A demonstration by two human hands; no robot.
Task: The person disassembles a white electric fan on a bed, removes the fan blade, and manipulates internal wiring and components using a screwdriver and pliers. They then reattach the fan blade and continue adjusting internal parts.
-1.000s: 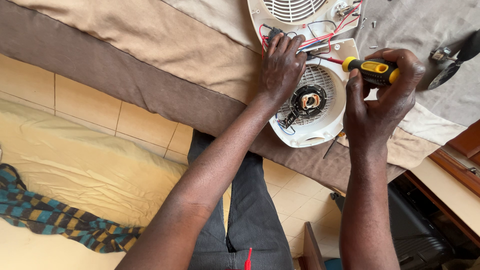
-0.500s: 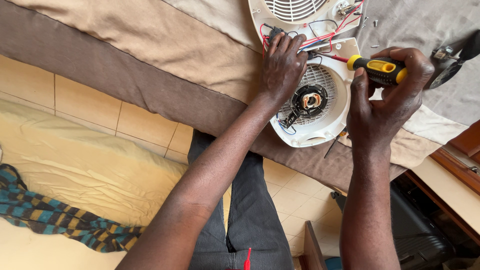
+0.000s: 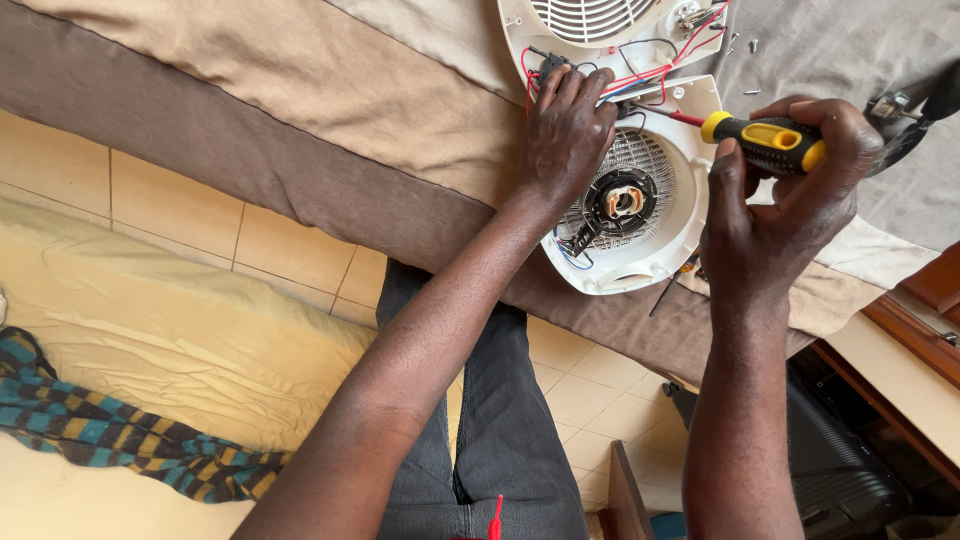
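Observation:
An opened white fan heater housing (image 3: 660, 255) lies on a cloth-covered bed, with a round grille and a black and orange motor hub (image 3: 622, 202) showing. My left hand (image 3: 566, 135) presses flat on the housing's upper left, over red and blue wires (image 3: 640, 78). My right hand (image 3: 775, 205) grips a yellow and black screwdriver (image 3: 765, 138), whose red-collared shaft points left into the housing. A second white shell with a slotted grille (image 3: 590, 18) lies just above.
A beige and brown bedcover (image 3: 300, 120) spreads under the parts. Loose screws (image 3: 745, 45) lie at the upper right, near a dark tool (image 3: 915, 115). A cream sheet (image 3: 170, 330) and a striped cloth (image 3: 110, 435) lie on the tiled floor. A wooden furniture edge (image 3: 915, 345) stands at the right.
My right hand has shifted the screwdriver slightly to the right and lower. The left hand stays on the housing.

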